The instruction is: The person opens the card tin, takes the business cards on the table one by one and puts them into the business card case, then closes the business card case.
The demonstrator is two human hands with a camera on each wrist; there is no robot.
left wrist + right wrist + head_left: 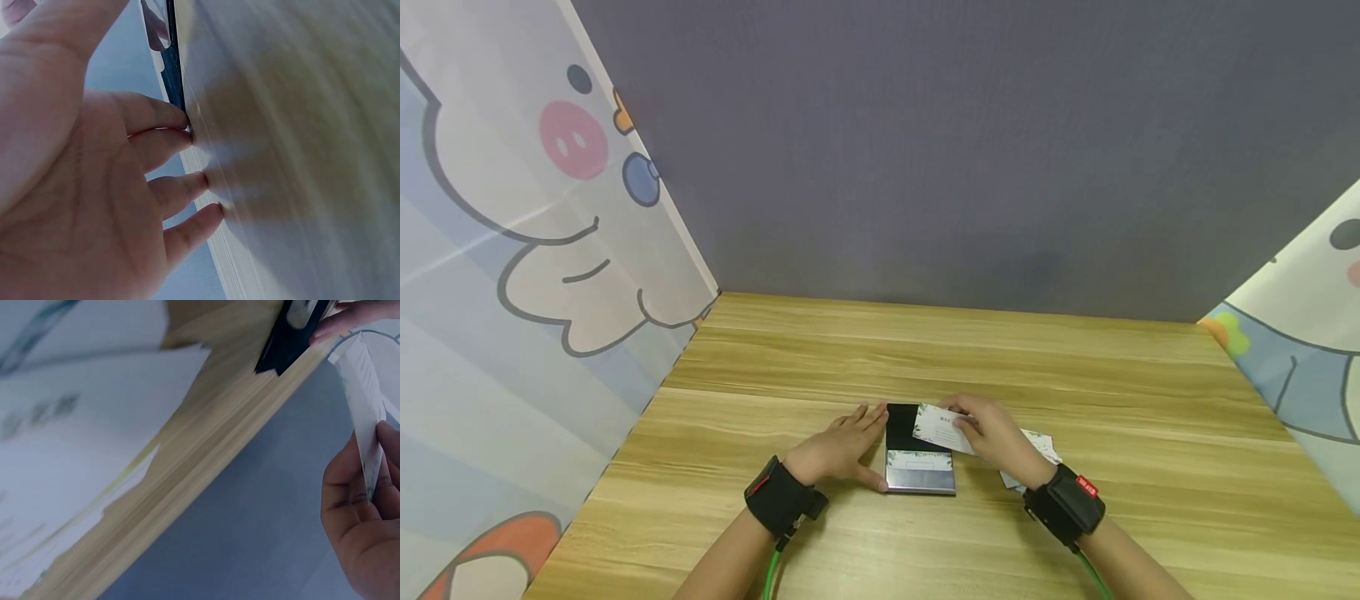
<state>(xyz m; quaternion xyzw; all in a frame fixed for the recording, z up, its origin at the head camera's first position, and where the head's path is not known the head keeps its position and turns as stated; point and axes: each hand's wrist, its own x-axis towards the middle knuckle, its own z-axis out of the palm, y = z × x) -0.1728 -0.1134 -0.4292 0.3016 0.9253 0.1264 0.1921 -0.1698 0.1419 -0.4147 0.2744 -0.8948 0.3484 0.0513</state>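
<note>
An opened business card holder (pixel 921 482), with a black inner lid and a silver front, lies on the wooden table. A white card with green leaf print (pixel 917 460) sits in its lower half. My left hand (pixel 842 450) lies on the table along the holder's left side, fingers extended, fingertips and thumb at its edge. Between thumb and fingers my right hand (pixel 996 429) pinches a white business card (pixel 938 423) over the holder's upper right part. In the right wrist view that card (pixel 361 394) is tilted up off the table.
Partly under my right forearm lies a loose pile of similar cards (pixel 1040 442), seen large and close in the right wrist view. A grey panel (pixel 925 167) stands behind the table (pixel 820 358). Cartoon-printed sheets (pixel 490 250) flank both sides. Green cables run from both wrist bands.
</note>
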